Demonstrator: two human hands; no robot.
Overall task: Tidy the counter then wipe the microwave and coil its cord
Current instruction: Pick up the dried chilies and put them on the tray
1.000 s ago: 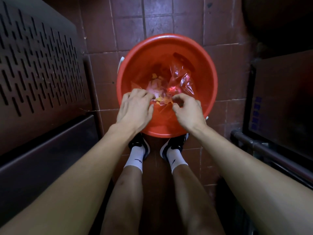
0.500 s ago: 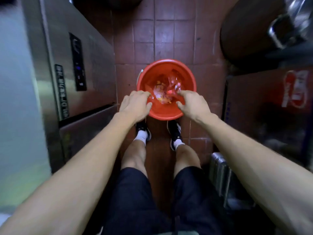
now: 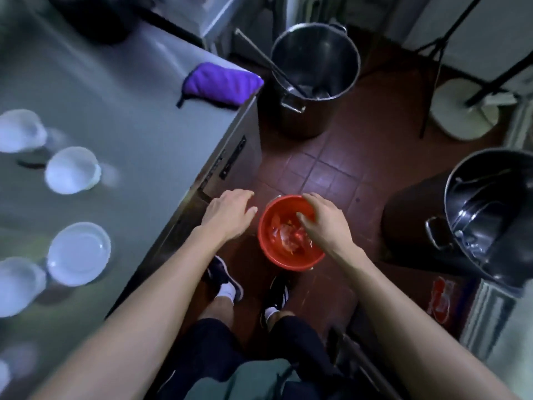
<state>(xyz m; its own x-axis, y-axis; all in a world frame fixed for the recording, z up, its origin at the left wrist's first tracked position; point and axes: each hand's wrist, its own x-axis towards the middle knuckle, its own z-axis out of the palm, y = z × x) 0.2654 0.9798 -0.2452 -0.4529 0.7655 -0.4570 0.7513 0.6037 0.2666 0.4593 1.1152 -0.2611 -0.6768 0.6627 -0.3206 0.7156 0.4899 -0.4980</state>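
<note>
Hands hovered low over the floor: the left hand hung with fingers spread and relaxed, holding nothing, between the counter edge and the bucket; the right hand hung over the bucket's 2 o'clock rim, fingers loosely bent, nothing visibly pinched. Plastic scraps lay inside the bucket, which stood on the tiles just ahead of the shoes. On the counter, at 9 o'clock from the hands, white bowls and a plate remained, with a purple cloth at its far corner, toward 12 o'clock. No microwave or cord showed. Tidying seemed the step in hand; done well, it likely meant clearing the dishes first, keeping both hands free, then fetching the cloth.
</note>
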